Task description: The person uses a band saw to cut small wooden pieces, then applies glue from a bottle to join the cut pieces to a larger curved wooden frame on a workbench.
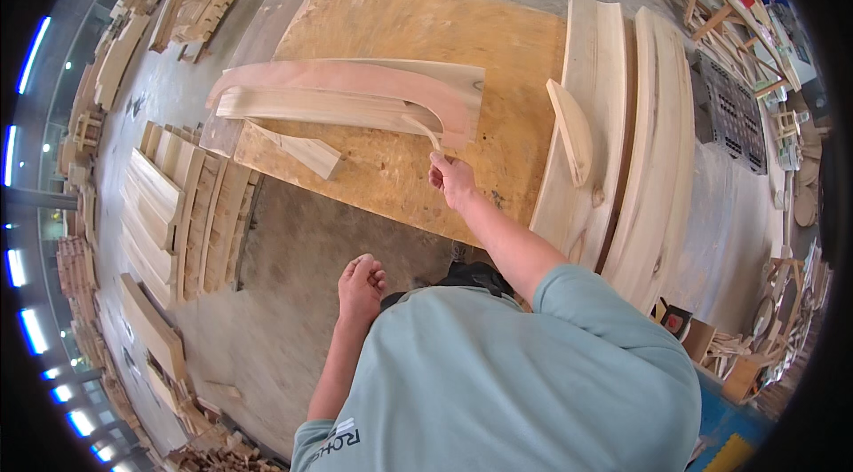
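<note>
My right hand (451,177) is closed on one end of a thin, slightly bent wooden strip (424,127). The strip's other end reaches over the edge of a pale wooden board (311,108). On that board lies a long, curved pinkish template (346,76), arching from the left down to the right, close to the strip. My left hand (362,285) hangs off the bench near my body, fingers curled in, with nothing seen in it. A pointed wooden offcut (306,152) rests on the worn plywood benchtop (382,179), left of my right hand.
Right of the plywood stand two long, hollowed wooden planks (591,37) (659,143), with a crescent-shaped wooden piece (573,134) on the nearer one. A black plastic pallet (729,112) lies beyond. Stacked boards (182,206) stand at the left on the concrete floor (293,268).
</note>
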`<state>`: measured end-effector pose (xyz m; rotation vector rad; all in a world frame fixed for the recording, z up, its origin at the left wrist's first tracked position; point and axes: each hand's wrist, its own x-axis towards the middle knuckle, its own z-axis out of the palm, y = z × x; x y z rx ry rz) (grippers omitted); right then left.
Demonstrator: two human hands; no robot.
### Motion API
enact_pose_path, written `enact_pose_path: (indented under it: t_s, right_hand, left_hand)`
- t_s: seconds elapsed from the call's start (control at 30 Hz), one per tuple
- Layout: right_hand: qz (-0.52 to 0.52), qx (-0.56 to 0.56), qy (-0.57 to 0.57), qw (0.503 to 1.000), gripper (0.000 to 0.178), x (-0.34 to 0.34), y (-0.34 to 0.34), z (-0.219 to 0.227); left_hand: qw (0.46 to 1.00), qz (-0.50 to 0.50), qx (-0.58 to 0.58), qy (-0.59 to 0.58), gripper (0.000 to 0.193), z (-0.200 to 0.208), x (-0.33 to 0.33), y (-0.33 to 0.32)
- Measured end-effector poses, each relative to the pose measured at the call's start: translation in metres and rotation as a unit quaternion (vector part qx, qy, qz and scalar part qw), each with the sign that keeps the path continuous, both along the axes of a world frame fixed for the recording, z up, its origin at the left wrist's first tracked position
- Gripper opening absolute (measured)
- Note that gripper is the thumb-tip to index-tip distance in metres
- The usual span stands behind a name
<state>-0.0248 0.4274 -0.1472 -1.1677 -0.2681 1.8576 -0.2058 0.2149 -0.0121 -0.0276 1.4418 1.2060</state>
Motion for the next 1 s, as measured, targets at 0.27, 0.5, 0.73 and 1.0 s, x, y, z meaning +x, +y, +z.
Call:
enact_pose_path:
  t_s: [0.27,0.5,0.73,1.0]
  right_hand:
    - [0.008,-0.026,0.017,0.999,0.021,0.007,0.010,0.005]
    - [0.020,-0.010,0.009,1.000,0.021,0.008,0.010,0.009]
    - [0.087,0.035,-0.074,0.993,0.027,0.012,-0.026,0.027]
    - [0.117,0.116,-0.128,0.978,0.034,-0.013,-0.115,0.079]
  left_hand:
    - [1.000,-0.016,-0.018,-0.002,0.010,-0.004,0.004,0.043]
    - [0.998,-0.063,-0.021,0.001,0.015,-0.004,0.003,0.062]
    - [0.988,-0.152,0.000,0.025,0.018,-0.005,0.002,0.091]
    - [0.985,-0.160,0.061,-0.022,0.022,-0.017,-0.002,0.121]
